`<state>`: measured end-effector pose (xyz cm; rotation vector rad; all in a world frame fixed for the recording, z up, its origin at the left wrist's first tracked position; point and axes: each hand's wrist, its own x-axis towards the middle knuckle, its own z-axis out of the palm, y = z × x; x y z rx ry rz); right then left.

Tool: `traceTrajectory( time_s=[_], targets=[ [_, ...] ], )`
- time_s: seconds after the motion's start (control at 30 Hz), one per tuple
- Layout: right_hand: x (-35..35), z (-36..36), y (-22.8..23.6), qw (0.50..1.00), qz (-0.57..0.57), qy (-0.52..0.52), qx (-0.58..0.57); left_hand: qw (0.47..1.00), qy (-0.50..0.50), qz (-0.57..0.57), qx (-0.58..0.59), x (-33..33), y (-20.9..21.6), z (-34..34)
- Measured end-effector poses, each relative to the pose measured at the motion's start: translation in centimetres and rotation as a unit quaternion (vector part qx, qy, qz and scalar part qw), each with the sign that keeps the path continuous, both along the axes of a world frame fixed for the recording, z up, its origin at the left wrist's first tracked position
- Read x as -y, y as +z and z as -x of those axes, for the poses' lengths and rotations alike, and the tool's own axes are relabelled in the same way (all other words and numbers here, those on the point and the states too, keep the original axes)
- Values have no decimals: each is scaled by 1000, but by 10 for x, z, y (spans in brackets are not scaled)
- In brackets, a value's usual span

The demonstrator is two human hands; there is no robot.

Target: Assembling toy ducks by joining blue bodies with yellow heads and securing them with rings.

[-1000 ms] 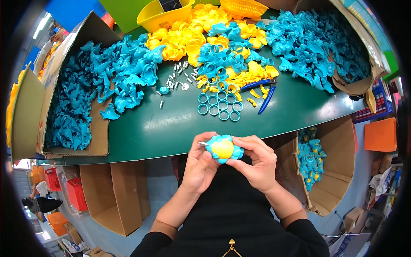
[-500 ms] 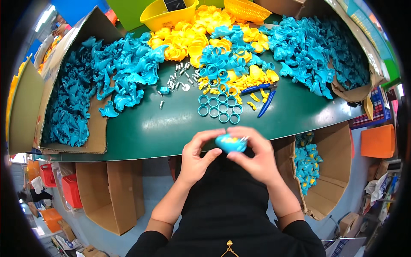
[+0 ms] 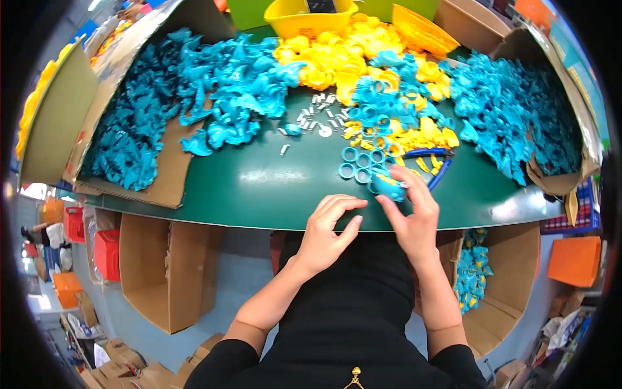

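Note:
My right hand (image 3: 418, 211) pinches a small rounded blue plastic toy part (image 3: 389, 188) with yellow bits and a small metallic piece at one side. It is held just over the near edge of a group of blue plastic rings (image 3: 348, 171). My left hand (image 3: 329, 228) is by the table's front edge, thumb and fingers apart and nothing between them. Beyond the rings lie small yellow plastic pieces (image 3: 427, 137) and blue-handled nippers (image 3: 440, 175). Small silvery metal cylinders (image 3: 313, 124) are scattered to the left of them, around a pale disc (image 3: 325, 131).
Cardboard boxes spilling blue plastic parts flank the green table (image 3: 259, 188): a left box (image 3: 170, 162) and a right box (image 3: 551, 174). Yellow shells (image 3: 317, 61) are heaped at the back beside a yellow basin (image 3: 304, 24). Below the front edge, a carton (image 3: 495, 311) holds blue-and-yellow pieces.
My left hand has come off the blue toy part and opened. My right hand has carried the part rightward toward the rings. The whole view has shifted, moving the table rightward in the picture.

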<state>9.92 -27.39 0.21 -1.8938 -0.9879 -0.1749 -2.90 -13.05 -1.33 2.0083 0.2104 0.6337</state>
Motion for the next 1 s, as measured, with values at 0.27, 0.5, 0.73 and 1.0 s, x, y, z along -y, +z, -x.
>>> traceTrajectory(
  time_s=[0.27,0.5,0.73,1.0],
  targets=[
    [10,-1,-12,997,-53,-20,-44,901,235,-360,-51,-117,33,-19],
    [155,-49,-14,947,-116,-270,-128,802,267,-525,-97,-206,23,-54],
    [247,-56,-51,835,267,-481,11,863,289,-405,88,-194,52,-63],
    [56,-29,10,976,112,-173,68,991,33,-22,-126,-35,34,-5]
  ],
)
